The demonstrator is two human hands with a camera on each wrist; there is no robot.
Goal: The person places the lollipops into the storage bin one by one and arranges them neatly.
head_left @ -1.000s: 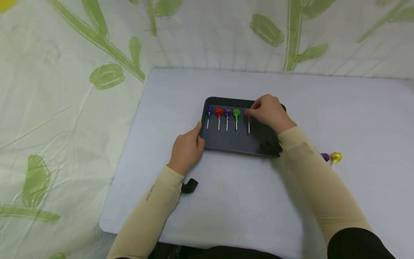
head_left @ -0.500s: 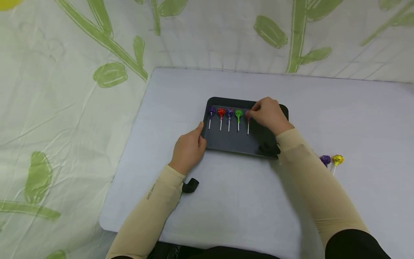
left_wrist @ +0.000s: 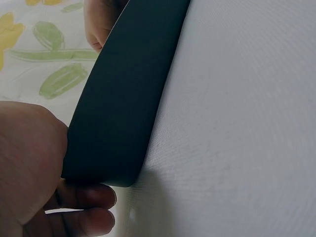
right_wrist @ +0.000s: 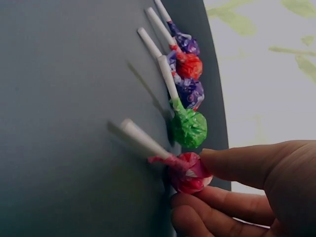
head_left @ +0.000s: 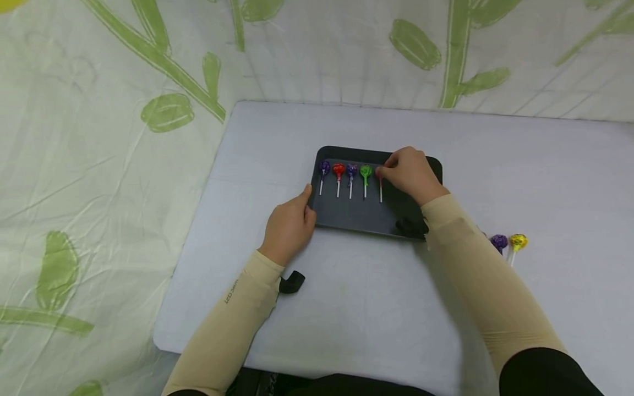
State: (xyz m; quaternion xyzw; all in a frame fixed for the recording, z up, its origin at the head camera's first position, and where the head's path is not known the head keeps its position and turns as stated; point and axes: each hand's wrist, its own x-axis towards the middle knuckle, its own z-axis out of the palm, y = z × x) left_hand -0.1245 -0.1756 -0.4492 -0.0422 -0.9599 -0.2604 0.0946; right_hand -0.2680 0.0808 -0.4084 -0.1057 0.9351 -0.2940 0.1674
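Observation:
My right hand pinches the wrapped head of a pink lollipop between thumb and fingers, over the dark baking tray. To its left, a row of lollipops lies in the tray with sticks toward me: green, purple, red and another purple one at the far left. With its thumb at the rim and fingertips curled at the underside, my left hand grips the tray's left side. In the left wrist view, the tray's outer wall runs up from that hand.
On the white table, a yellow lollipop and a purple lollipop lie right of the tray, partly behind the right sleeve. A leaf-patterned sheet hangs at the left and back.
Both hands keep their grips, the right on the pink lollipop and the left on the tray. Only a slight shift of the head view shows.

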